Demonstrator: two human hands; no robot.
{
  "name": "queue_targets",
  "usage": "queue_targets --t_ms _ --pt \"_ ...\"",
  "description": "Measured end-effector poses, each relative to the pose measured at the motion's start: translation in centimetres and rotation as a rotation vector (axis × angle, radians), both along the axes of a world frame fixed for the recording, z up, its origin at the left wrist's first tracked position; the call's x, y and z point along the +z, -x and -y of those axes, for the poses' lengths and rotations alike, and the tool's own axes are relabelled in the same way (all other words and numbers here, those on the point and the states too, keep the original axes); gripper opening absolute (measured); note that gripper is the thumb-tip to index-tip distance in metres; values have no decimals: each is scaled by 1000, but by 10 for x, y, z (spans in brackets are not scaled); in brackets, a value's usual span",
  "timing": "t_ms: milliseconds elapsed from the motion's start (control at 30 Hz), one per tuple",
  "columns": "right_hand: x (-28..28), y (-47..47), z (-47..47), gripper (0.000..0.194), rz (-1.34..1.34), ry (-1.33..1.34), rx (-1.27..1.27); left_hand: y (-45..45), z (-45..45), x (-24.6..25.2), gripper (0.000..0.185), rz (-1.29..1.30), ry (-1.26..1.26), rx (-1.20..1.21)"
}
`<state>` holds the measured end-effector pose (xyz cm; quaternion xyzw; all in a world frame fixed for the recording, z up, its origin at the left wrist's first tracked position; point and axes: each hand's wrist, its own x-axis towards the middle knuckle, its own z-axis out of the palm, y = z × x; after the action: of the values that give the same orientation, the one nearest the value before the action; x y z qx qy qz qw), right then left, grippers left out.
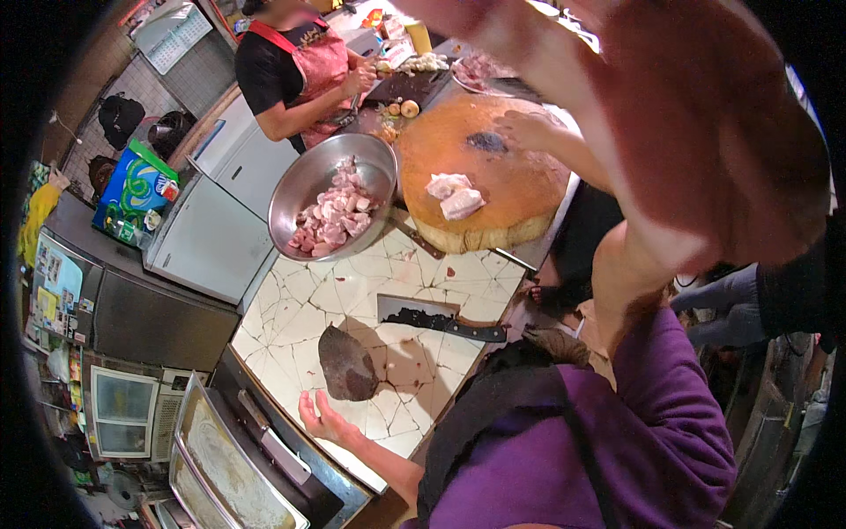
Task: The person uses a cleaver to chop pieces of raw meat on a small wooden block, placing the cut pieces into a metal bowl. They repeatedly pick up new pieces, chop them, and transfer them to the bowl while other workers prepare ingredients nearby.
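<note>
My left hand [324, 420], fingers apart and slightly curled, hangs by the tiled tabletop's edge and holds nothing I can see. Close beside it on the cracked-tile tabletop [284, 330] lies a dark, flat, stone-like piece [347, 364]. Beyond that rests a cleaver [423, 314] with a black handle and black smears on its blade. My right hand [714, 132] is raised right up to the camera, large and blurred; whether it holds anything is unclear. Two pieces of raw meat [456, 195] sit on the round wooden chopping block [436, 159].
Another person's hand [529, 132] rests on the block by a dark patch [488, 141]. A steel basin [284, 205] holds cut raw meat [334, 215]. A co-worker in a red apron [324, 63] stands behind it. A second cleaver [284, 453] lies beside metal trays [225, 469].
</note>
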<state>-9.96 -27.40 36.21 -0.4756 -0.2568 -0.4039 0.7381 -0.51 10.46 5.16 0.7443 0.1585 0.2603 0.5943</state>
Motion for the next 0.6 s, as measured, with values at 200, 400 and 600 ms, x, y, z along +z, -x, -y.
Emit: queue_targets --t_ms 200,400,600 --pt "6 2 7 47 38 -27 2 0 -6 -8 34 -25 36 -18" --pt "13 8 18 48 63 -18 -7 -6 -2 -9 33 -86 3 -12" --pt "14 10 26 49 64 -8 -8 -6 3 -8 38 -42 -15 -59"
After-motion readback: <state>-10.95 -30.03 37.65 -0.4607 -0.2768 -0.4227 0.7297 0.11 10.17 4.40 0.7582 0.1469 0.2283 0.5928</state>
